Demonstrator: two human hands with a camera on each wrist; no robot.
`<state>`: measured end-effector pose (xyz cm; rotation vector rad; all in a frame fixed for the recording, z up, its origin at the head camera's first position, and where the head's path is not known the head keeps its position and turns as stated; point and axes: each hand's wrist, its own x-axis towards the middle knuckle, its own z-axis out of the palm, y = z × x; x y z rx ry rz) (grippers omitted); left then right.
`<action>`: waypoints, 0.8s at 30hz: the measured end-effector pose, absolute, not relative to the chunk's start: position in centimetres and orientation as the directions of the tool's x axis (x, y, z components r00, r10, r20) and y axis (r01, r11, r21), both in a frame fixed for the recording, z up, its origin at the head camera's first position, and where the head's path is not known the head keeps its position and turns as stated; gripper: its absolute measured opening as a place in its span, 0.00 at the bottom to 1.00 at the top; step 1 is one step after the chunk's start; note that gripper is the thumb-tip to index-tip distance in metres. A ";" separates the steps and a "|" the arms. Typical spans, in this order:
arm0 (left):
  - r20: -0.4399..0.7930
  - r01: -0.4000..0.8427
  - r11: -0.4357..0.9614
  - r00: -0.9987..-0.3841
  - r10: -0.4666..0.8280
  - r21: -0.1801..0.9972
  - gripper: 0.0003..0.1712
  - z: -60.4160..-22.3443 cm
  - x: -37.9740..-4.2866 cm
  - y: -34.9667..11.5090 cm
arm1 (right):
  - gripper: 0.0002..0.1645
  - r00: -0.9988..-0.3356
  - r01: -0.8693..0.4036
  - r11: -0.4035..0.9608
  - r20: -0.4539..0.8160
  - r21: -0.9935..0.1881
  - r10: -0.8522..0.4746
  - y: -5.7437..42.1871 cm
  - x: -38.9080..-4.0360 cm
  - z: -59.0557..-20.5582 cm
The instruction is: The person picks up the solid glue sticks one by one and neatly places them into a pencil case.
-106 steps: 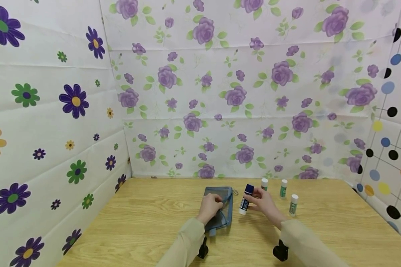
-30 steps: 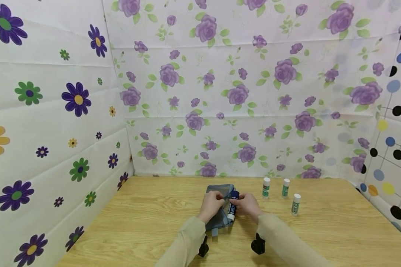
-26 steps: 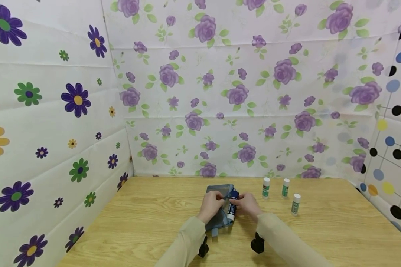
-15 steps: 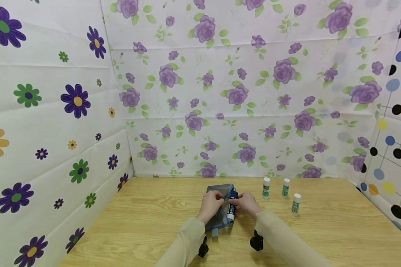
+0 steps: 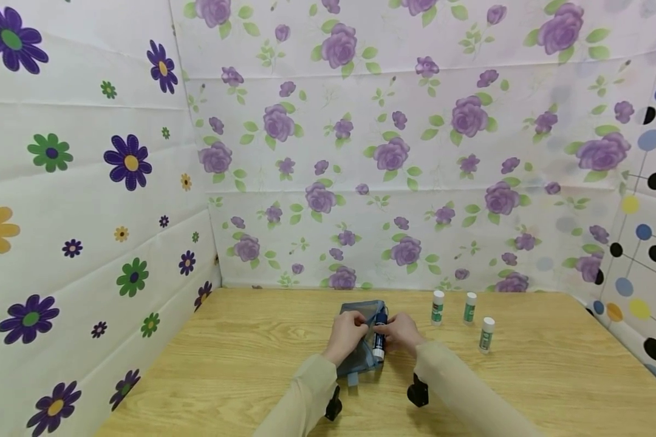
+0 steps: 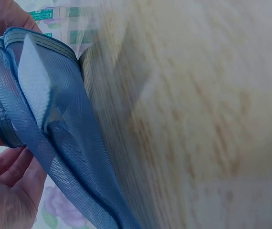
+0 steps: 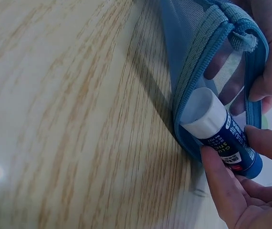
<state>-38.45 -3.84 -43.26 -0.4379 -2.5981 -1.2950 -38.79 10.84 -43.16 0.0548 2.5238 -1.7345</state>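
Observation:
A blue mesh zip pouch [image 5: 352, 364] lies on the table in front of me. My left hand [image 5: 347, 334] grips its edge, thumb on the zip rim and fingers behind the mesh. The pouch's mouth gapes toward the right, as the right wrist view shows. My right hand [image 5: 401, 332] pinches a navy glue stick [image 7: 229, 140] between thumb and fingers. The stick's white end [image 7: 204, 113] is inside the pouch mouth; its blue end stays outside, against my fingers. In the left wrist view the mesh side of the pouch [image 6: 71, 119] covers the glue stick.
Three white-capped tubes with green labels stand upright right of my right hand: a back-left tube [image 5: 437, 308], a back-right tube [image 5: 469, 308] and a nearer tube [image 5: 486, 335]. Flower-printed sheeting [image 5: 306, 243] rises behind the wooden table [image 5: 240, 352].
My right hand has carried the glue stick leftward from beside the pouch to its mouth, edging slightly further left lately. My left hand keeps its grip on the pouch.

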 end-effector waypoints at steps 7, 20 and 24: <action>0.326 0.366 0.578 -0.929 0.176 0.729 0.06 -43.4 -38.7 -3.9 | 0.17 -0.996 0.078 0.366 -0.088 -0.927 -0.009 10.8 -39.1 -43.5; 0.319 0.358 0.579 -0.932 0.173 0.733 0.06 -43.0 -38.5 -3.8 | 0.16 -0.996 0.085 0.367 -0.094 -0.926 -0.007 10.7 -39.8 -43.9; 0.320 0.354 0.587 -0.933 0.165 0.728 0.06 -43.0 -38.4 -3.8 | 0.16 -0.995 0.085 0.358 -0.096 -0.930 -0.012 10.6 -40.0 -44.1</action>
